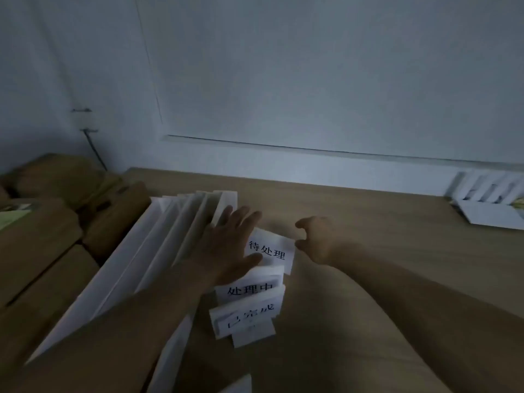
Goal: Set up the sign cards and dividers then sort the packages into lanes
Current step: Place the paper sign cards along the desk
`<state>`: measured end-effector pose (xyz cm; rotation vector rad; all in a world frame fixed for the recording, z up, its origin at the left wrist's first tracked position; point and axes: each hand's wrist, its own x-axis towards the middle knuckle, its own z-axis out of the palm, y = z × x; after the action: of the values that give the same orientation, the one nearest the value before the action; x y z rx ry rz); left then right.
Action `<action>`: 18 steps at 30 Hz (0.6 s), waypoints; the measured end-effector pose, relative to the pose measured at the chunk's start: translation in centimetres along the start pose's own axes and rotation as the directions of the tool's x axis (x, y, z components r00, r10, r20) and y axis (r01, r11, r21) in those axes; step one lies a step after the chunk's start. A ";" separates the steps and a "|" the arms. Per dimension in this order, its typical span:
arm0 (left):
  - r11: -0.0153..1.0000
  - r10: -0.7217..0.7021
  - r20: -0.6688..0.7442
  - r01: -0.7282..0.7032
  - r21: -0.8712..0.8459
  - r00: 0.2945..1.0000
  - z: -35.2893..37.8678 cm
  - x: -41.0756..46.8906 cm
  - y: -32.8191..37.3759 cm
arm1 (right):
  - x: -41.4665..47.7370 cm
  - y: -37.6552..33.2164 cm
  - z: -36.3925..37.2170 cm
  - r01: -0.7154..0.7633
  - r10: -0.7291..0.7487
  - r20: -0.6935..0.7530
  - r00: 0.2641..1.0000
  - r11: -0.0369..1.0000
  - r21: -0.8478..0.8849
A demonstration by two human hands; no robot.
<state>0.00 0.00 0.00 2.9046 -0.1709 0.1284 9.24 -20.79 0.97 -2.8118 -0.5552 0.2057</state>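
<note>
Early stage: the dividers [158, 251] lie stacked flat toward the left edge of the surface [368, 236], long axes running near-left to far. The sign cards [269, 252] overlap mid-surface, text facing the near edge, with the packages [42, 236] unsorted at left. The left hand [229, 242] rests flat on the dividers, fingers straight; the right hand [317, 239] curls at the farthest card's corner, grip unclear.

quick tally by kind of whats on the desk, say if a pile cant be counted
printed sign cards: 3
white box at far right: 1
white dividers: 1 fanned stack, pieces too overlapped to count
brown packages: 1 pile, too dark to count
total countable: 4 items, plus 2 piles
</note>
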 end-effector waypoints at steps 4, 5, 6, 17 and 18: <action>1.000 -0.020 0.037 0.020 0.000 0.999 2.8 1.5 -1.4 | 3.6 0.7 3.0 -0.029 0.030 0.041 0.999 0.999 -0.023; 1.000 -0.017 0.038 0.017 0.005 0.999 3.6 1.9 -1.7 | 4.5 0.9 3.9 -0.033 0.034 0.056 0.998 0.999 -0.023; 1.000 -0.010 0.036 0.010 0.015 0.999 4.4 2.3 -1.9 | 5.3 1.1 4.6 -0.032 0.034 0.063 0.997 0.999 -0.028; 1.000 -0.007 0.009 0.007 0.008 1.000 9.2 5.3 -3.2 | 10.1 4.2 9.0 0.064 -0.053 0.080 0.995 0.988 -0.142; 1.000 -0.007 0.018 0.007 -0.003 1.000 9.3 5.5 -3.1 | 10.2 4.4 9.2 0.067 -0.059 0.062 0.996 0.989 -0.132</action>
<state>6.52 0.32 -9.13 2.9040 -0.1637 0.1005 18.39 -18.57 -9.92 -2.9199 -0.6945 0.2472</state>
